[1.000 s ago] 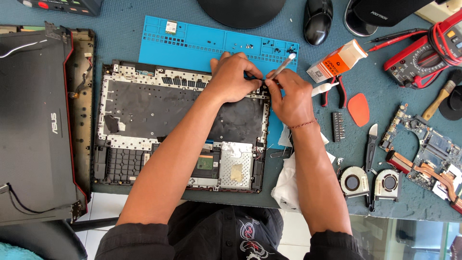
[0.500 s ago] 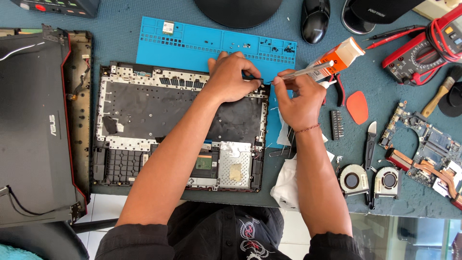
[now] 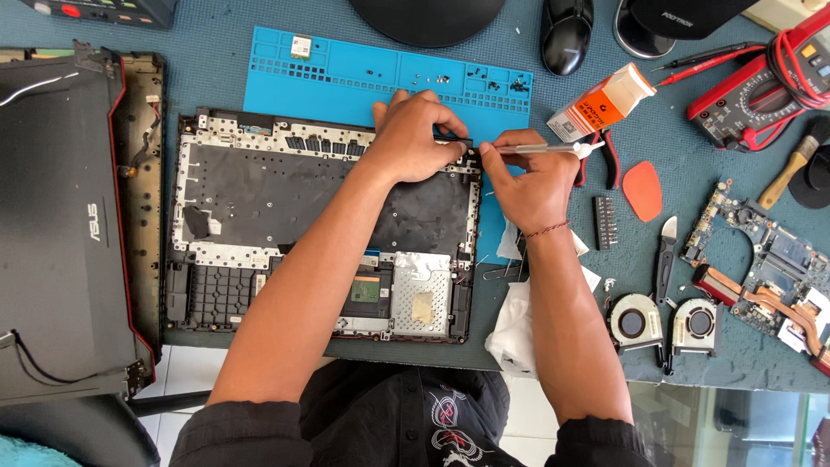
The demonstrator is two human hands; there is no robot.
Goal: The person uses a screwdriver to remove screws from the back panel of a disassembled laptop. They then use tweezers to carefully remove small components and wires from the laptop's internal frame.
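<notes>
Only the head view here, looking straight down. The landmark is the stripped laptop base (image 3: pixel 324 229) lying keyboard-side down on the tabletop (image 3: pixel 207 52); everything else is placed from it.

The person's left hand (image 3: pixel 418 138) sits on the base's top right corner, fingers curled and pressed down on the black hinge edge there. The grip is closed against the frame, more pushing than pinching. The right hand (image 3: pixel 529 177) is just off the base's right edge, thumb and fingers pinched around a thin silvery glue tube (image 3: pixel 540 149) that lies nearly level, its tip at the same corner right next to the left fingertips.

Behind the base's top edge is a blue repair mat (image 3: pixel 346 73) with tiny screws in its trays. Up and right of the base lies an orange-and-white box (image 3: pixel 601 102), with red-handled pliers (image 3: pixel 609 160) just below it. Further right are an orange pick (image 3: pixel 642 190), a motherboard (image 3: pixel 761 259) and two small fans (image 3: pixel 661 324). A crumpled white tissue (image 3: pixel 514 333) sits at the base's lower right corner. Left of the base lies the black laptop lid (image 3: pixel 60 225).
</notes>
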